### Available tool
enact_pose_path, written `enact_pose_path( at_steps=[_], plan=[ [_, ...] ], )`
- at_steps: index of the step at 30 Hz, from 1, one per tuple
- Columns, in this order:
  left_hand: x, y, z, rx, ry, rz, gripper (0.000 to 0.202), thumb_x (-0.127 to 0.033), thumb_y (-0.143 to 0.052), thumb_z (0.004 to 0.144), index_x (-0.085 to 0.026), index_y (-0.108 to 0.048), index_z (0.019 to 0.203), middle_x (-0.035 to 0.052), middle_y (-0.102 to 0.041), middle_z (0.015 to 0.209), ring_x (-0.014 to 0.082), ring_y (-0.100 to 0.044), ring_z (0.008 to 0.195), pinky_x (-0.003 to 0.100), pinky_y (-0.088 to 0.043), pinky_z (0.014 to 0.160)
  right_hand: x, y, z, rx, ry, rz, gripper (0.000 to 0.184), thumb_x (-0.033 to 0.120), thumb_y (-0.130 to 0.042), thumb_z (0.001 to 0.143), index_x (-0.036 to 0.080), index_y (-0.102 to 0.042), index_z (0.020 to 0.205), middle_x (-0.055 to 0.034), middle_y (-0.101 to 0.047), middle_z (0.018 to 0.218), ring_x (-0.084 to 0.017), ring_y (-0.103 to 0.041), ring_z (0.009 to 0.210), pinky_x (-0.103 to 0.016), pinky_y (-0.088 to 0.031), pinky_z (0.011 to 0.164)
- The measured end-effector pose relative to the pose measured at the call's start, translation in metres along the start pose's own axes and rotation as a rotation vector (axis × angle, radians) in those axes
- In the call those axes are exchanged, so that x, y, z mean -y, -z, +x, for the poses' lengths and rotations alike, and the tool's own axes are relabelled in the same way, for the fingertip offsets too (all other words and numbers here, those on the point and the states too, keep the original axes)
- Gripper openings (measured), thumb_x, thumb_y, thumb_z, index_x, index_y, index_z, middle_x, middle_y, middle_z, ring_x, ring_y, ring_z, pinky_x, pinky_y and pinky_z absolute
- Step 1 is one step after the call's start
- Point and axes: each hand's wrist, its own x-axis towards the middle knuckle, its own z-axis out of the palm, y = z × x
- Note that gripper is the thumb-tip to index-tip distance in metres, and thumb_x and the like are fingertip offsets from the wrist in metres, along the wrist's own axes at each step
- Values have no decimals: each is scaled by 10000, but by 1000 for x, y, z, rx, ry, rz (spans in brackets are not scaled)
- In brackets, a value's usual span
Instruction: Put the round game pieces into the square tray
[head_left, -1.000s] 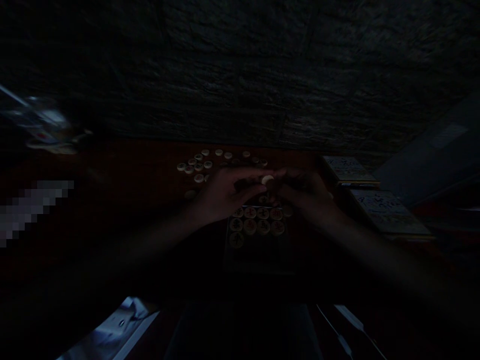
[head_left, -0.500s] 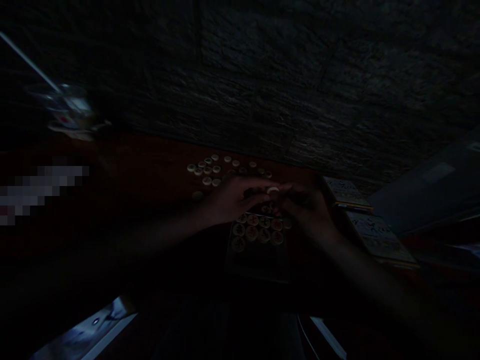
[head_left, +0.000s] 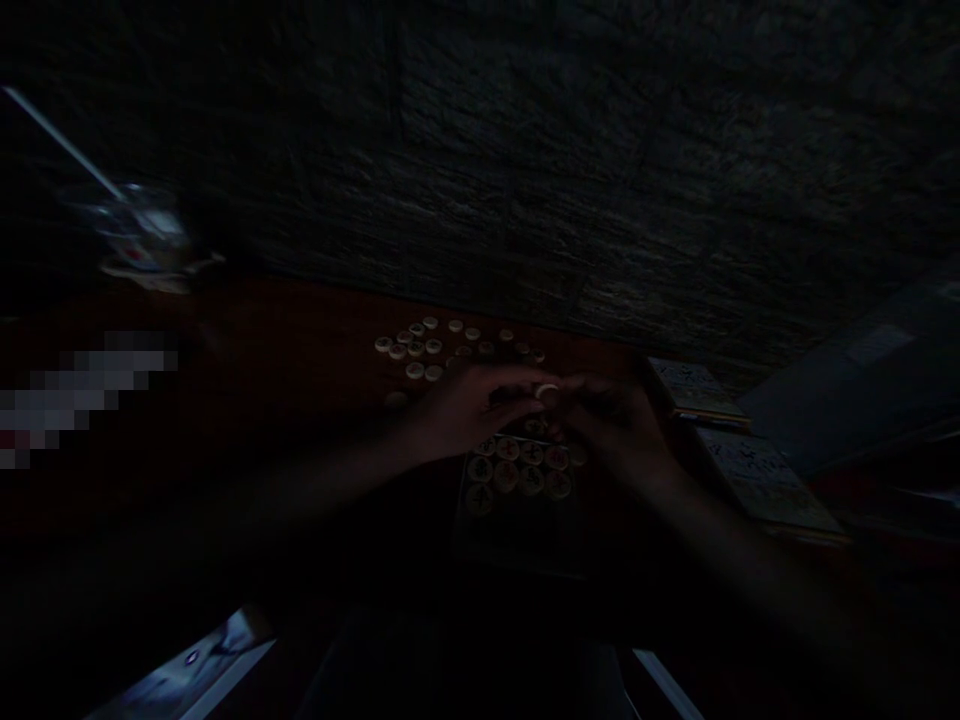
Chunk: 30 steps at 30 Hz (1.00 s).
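Observation:
The scene is very dark. My left hand and my right hand meet over a dark tray that holds rows of round pale game discs. A single pale disc sits pinched between the fingertips of both hands, just above the rows. Fingers of both hands are curled together around it. More loose discs lie scattered on the reddish table beyond my left hand.
A glass with a straw stands at the far left of the table. Two flat printed boxes lie to the right. A dark stone wall rises behind. Pale papers lie near the bottom left.
The view shifted slightly; my hands stay together over the tray, and the pinched disc has tilted and dropped a little toward the rows.

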Motion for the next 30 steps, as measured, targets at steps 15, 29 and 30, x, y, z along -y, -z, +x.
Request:
enact_pose_path(
  at_steps=[15, 29, 30],
  plan=[
    [0, 2, -1, 22, -26, 57, 298, -224, -622, 982, -229, -701, 1269, 47, -762, 1237, 181, -716, 1126, 305, -555, 973, -2, 1, 2, 18, 24, -24, 299, 465, -844, 773, 189, -785, 870, -14, -719, 688, -133, -639, 591, -243, -518, 571],
    [0, 1, -1, 19, -23, 69, 310, -226, -658, 961, -231, -704, 1268, 46, -776, 1185, 166, -736, 1007, 295, -571, 885, -2, 2, 1, 16, -9, -18, 312, 473, -838, 780, 191, -795, 906, -27, -738, 710, -141, -646, 596, -246, -506, 562],
    [0, 1, -1, 12, -28, 78, 304, -219, -665, 956, -232, -708, 1257, 45, -777, 1181, 167, -735, 1011, 297, -570, 892, -2, 2, 0, 13, -8, -25, 309, 474, -833, 787, 191, -795, 903, -25, -733, 701, -139, -641, 589, -244, -503, 554]
  ],
)
